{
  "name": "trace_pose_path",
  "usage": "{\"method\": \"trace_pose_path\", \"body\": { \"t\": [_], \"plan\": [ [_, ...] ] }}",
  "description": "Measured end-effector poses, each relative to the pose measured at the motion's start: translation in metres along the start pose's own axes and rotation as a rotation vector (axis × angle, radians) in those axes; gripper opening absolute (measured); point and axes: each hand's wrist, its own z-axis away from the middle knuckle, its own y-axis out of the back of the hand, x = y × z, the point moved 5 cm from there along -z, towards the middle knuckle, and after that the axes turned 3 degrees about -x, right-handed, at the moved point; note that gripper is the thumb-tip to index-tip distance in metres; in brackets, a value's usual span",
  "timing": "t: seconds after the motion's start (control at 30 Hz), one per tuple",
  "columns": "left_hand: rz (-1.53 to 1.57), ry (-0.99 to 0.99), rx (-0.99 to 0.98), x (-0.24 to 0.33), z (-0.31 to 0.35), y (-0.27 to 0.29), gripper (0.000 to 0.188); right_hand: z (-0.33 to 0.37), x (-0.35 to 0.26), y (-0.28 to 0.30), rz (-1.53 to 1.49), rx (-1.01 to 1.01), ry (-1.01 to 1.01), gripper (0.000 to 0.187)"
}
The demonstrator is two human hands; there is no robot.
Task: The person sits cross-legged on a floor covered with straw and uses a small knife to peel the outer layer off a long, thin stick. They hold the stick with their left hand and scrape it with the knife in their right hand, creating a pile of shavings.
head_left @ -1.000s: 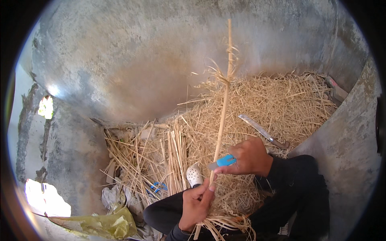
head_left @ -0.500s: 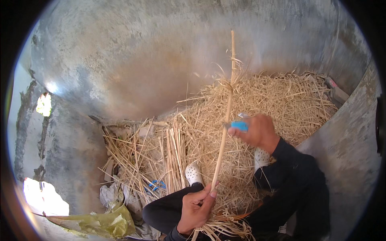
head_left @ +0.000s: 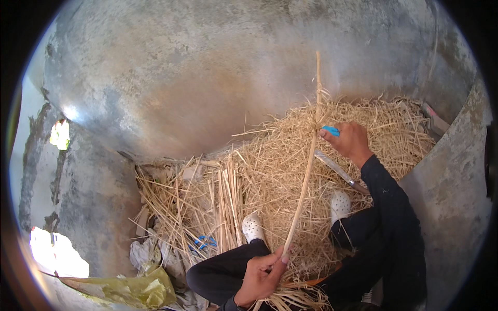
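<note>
A long, thin pale wooden strip [head_left: 301, 207], perhaps bamboo, rises from my lap toward the far wall. My left hand [head_left: 263, 276] pinches its lower end between thumb and fingers. Curled shavings [head_left: 316, 116] bunch around the strip's upper part. Right beside that bunch, my right hand [head_left: 353, 141] is closed around a small blue-handled tool [head_left: 331, 131]; its working end is hidden at the strip. A knife [head_left: 334, 170] with a brown handle lies on the shavings below my right hand. More loose strips [head_left: 295, 299] gather under my left hand.
A deep pile of shavings [head_left: 384, 124] covers the floor against the concrete wall [head_left: 207, 67]. Cut strips [head_left: 228, 202] lie left of my white clog [head_left: 252, 227]. Blue scissors-like handles [head_left: 204, 242] and a yellowish plastic sheet [head_left: 140, 290] are at lower left.
My right hand with the blue-handled tool has moved up along the strip to the curled bunch. The strip's top has shifted right. The knife now shows more fully.
</note>
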Motion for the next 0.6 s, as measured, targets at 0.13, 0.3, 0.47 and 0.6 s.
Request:
{"method": "trace_pose_path", "body": {
  "t": [0.13, 0.3, 0.47, 0.6],
  "plan": [
    [0.173, 0.047, 0.014, -0.002, -0.001, 0.002, 0.032, 0.015, -0.018, -0.002, -0.077, -0.196, -0.095, 0.08],
    [0.39, 0.033, -0.005, -0.004, -0.019, 0.008, 0.035, 0.091, -0.111, 0.01, -0.32, -0.167, 0.438, 0.076],
    [0.455, 0.03, -0.06, -0.002, -0.016, 0.005, 0.035, 0.078, -0.099, 0.003, -0.253, -0.137, 0.361, 0.074],
    [0.376, 0.014, -0.031, -0.004, -0.022, 0.001, 0.035, 0.075, -0.095, 0.006, -0.276, -0.205, 0.29, 0.078]
  ]
}}
